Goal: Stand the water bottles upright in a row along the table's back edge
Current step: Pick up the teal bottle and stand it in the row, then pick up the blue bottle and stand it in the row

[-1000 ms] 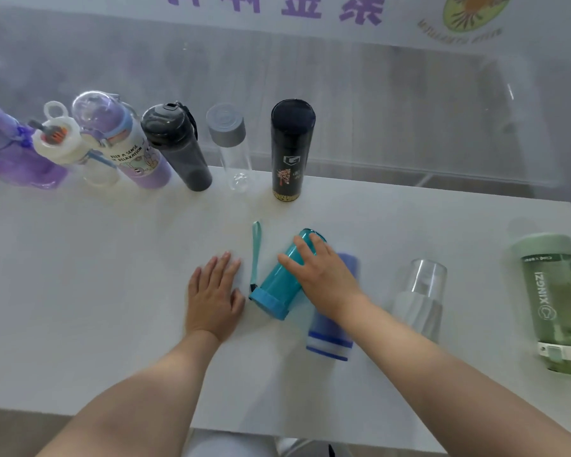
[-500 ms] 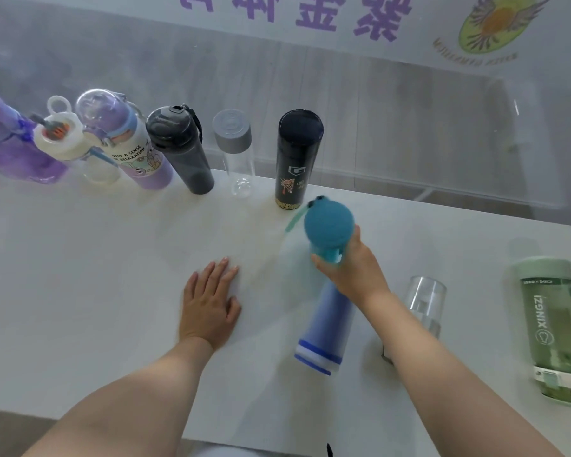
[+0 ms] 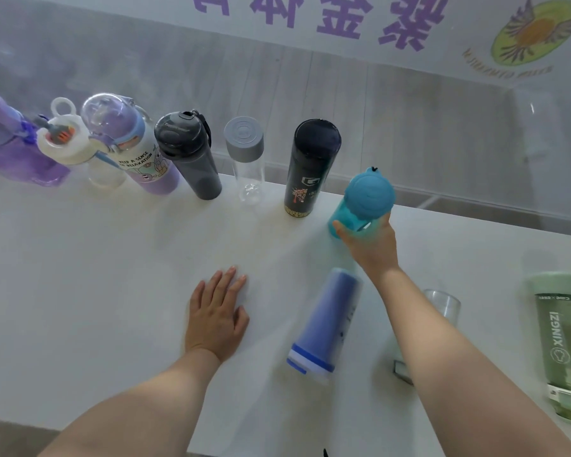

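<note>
My right hand (image 3: pixel 371 245) grips the teal bottle (image 3: pixel 365 201), upright and close to the table's back edge, just right of the black bottle (image 3: pixel 310 166). Several bottles stand in a row along that edge: a purple one (image 3: pixel 10 143), a white-capped one (image 3: pixel 68 140), a cartoon-print one (image 3: pixel 129 146), a dark grey one (image 3: pixel 187 153) and a clear one with a grey cap (image 3: pixel 246 156). A blue bottle (image 3: pixel 327 321) lies on its side below my right hand. My left hand (image 3: pixel 216 315) rests flat on the white table (image 3: pixel 80 275), holding nothing.
A clear bottle (image 3: pixel 442 305) lies partly hidden behind my right forearm. A green bottle (image 3: pixel 564 344) lies on its side at the right edge. A glass wall rises just behind the table's back edge.
My right hand lifted the teal bottle off the table, turned it upright and carried it back and to the right beside the black bottle. My left hand stayed flat.
</note>
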Action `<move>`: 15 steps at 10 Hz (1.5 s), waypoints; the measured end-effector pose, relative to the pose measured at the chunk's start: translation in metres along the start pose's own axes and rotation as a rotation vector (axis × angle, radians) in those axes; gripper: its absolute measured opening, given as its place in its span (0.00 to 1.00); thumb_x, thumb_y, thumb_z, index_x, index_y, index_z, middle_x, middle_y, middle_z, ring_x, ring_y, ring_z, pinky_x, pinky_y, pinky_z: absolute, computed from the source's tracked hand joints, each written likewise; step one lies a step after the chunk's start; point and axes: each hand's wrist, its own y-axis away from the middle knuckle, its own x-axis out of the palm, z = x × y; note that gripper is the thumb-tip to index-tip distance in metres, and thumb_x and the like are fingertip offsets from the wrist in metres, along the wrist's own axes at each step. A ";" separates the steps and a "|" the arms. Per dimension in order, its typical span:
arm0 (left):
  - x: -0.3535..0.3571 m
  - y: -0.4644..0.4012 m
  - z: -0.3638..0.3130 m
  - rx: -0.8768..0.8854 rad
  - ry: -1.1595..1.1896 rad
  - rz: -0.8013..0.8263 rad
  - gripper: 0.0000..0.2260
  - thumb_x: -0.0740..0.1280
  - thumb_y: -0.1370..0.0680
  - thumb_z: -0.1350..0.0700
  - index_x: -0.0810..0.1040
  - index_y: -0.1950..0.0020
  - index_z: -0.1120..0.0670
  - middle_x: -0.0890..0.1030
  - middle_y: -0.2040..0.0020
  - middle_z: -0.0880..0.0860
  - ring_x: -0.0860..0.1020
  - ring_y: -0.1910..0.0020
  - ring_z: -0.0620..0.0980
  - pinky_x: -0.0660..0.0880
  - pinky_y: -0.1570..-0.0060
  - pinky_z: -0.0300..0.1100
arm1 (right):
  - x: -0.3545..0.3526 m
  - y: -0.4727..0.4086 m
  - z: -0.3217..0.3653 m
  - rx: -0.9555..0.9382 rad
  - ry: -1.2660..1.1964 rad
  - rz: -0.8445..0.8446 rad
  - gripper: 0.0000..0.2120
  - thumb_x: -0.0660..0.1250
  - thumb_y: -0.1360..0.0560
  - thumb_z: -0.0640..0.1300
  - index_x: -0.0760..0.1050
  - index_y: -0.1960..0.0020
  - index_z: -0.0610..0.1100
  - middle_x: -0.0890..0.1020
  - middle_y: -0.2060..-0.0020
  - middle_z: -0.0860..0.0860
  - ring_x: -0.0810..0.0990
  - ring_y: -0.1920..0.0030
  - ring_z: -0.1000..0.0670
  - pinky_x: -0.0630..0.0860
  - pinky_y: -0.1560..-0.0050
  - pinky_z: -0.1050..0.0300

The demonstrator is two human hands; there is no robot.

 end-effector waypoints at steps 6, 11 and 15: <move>0.000 0.001 0.001 -0.008 -0.023 0.061 0.26 0.55 0.25 0.50 0.63 0.25 0.48 0.62 0.23 0.49 0.57 0.24 0.50 0.51 0.26 0.52 | 0.003 -0.031 0.010 0.020 0.012 0.122 0.37 0.76 0.31 0.52 0.58 0.32 0.42 0.74 0.36 0.47 0.74 0.38 0.46 0.70 0.43 0.57; 0.000 0.001 0.000 -0.007 -0.016 0.028 0.26 0.54 0.26 0.50 0.66 0.27 0.49 0.65 0.25 0.51 0.61 0.25 0.52 0.53 0.27 0.52 | -0.005 0.094 -0.022 -0.670 0.416 0.419 0.34 0.59 0.37 0.25 0.70 0.33 0.45 0.71 0.31 0.44 0.67 0.31 0.41 0.64 0.29 0.47; 0.001 0.001 -0.001 -0.003 -0.013 -0.008 0.26 0.54 0.26 0.50 0.67 0.28 0.49 0.66 0.25 0.51 0.62 0.26 0.52 0.54 0.27 0.53 | -0.002 0.104 -0.054 -0.950 0.862 0.519 0.35 0.71 0.36 0.39 0.67 0.30 0.47 0.69 0.28 0.43 0.63 0.27 0.36 0.53 0.26 0.41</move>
